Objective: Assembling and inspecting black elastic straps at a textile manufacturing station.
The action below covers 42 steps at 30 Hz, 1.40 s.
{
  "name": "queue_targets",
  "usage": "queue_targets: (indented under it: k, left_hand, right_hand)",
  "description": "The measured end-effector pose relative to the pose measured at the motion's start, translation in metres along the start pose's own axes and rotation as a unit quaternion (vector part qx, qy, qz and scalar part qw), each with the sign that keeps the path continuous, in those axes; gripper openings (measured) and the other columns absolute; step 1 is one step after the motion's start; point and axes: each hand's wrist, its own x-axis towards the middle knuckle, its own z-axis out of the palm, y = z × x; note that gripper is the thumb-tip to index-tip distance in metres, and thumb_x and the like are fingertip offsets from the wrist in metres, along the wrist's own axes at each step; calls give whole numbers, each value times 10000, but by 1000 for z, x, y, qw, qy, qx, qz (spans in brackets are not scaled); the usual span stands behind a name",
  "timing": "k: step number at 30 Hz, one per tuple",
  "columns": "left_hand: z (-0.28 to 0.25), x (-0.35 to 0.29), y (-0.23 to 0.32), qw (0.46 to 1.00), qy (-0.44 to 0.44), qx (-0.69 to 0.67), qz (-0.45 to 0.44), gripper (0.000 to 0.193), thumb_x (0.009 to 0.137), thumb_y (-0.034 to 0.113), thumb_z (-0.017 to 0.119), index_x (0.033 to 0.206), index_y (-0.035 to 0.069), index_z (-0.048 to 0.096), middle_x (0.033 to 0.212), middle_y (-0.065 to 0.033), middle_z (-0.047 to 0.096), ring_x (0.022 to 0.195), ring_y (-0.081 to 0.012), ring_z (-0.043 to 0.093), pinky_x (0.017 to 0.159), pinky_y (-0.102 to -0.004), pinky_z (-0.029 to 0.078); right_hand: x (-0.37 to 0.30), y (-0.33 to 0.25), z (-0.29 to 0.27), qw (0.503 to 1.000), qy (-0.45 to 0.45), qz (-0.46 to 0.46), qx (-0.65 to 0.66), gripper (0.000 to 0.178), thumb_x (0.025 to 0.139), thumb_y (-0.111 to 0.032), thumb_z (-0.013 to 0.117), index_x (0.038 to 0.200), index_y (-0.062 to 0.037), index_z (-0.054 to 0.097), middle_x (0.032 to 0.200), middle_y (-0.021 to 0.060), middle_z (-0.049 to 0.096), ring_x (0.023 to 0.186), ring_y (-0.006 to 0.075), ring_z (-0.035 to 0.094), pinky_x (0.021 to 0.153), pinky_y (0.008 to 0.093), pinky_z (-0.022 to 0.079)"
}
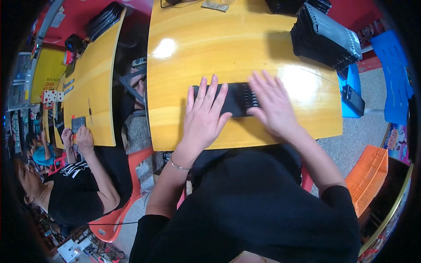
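Left hand (pixel 205 115) flat and unclenched, fingers spread, pressing on the left end of a black slotted tray (pixel 239 99); right hand (pixel 272 105) likewise flat and unclenched over its right end. Tray lying flat at the near middle of the yellow desk (pixel 197 48). Stack of black trays (pixel 326 37) at two o'clock, well apart; black device (pixel 353 100) at three o'clock; a co-worker's hands (pixel 76 138) at nine o'clock on a second desk (pixel 94 74).

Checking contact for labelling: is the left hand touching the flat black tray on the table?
Touching. The head view shows the left hand lying flat, fingers spread, over the black tray with no gap.
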Motion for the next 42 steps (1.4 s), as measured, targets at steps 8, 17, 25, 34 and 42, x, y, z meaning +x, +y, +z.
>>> queue_targets:
  k: [8,17,25,34,42]
  left_hand:
    - [26,13,-19,998,-23,60,-8,672,868,428,550,1407,69,368,1489,-170,272,1384,-346,235,1102,-535,196]
    - [31,12,-10,999,-23,41,2,694,880,422,528,1405,8,344,1478,-162,308,1388,-319,244,1110,-514,204]
    - [15,8,-39,998,-60,-3,-19,650,893,448,515,1411,82,372,1478,-185,296,1386,-326,247,1115,-509,183]
    - [15,-5,-45,997,-19,23,-66,653,876,412,554,1407,77,373,1494,-186,257,1393,-359,210,1118,-520,151]
    - [15,-24,-23,999,11,-31,-42,712,861,481,556,1411,73,359,1481,-192,282,1386,-348,232,1114,-492,194]
  right_hand:
    - [26,-14,32,996,-64,-44,-42,731,870,-581,449,1411,-98,361,1451,131,359,1375,282,285,1110,496,194]
    - [25,-28,39,996,-65,-31,-57,835,864,-631,406,1402,4,339,1467,171,326,1391,284,255,1119,512,157]
    - [24,-2,29,981,-116,22,156,834,852,-616,443,1424,-24,309,1472,168,316,1403,280,225,1121,510,152]
    - [17,3,17,997,-32,46,58,643,868,-407,575,1351,-18,404,1390,190,409,1318,323,352,1098,441,257]
    - [18,2,7,970,-4,244,26,300,815,-221,682,1000,-16,565,924,188,637,834,357,626,736,423,495]
